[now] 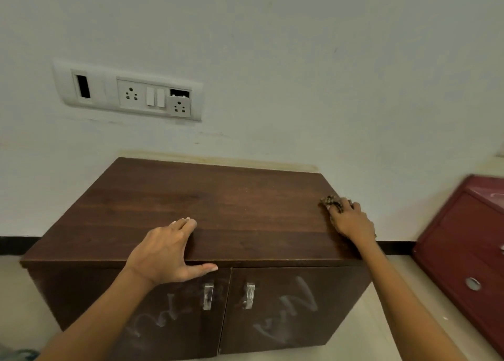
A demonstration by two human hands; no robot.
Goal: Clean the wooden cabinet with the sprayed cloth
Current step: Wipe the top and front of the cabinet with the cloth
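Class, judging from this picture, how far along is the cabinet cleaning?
Done: unclear. In hand: the right hand presses the cloth on the cabinet top near its right edge; the left hand grips the front edge. Left: white scribbles remain on both doors.

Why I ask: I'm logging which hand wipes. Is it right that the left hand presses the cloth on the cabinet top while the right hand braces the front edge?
Not quite: the hands are swapped. The head view shows the right hand pressing the cloth on the cabinet top, while the left hand braces the front edge.

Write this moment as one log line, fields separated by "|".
right hand: presses cloth on cabinet top, right edge | left hand: braced on front edge | doors: white marks visible
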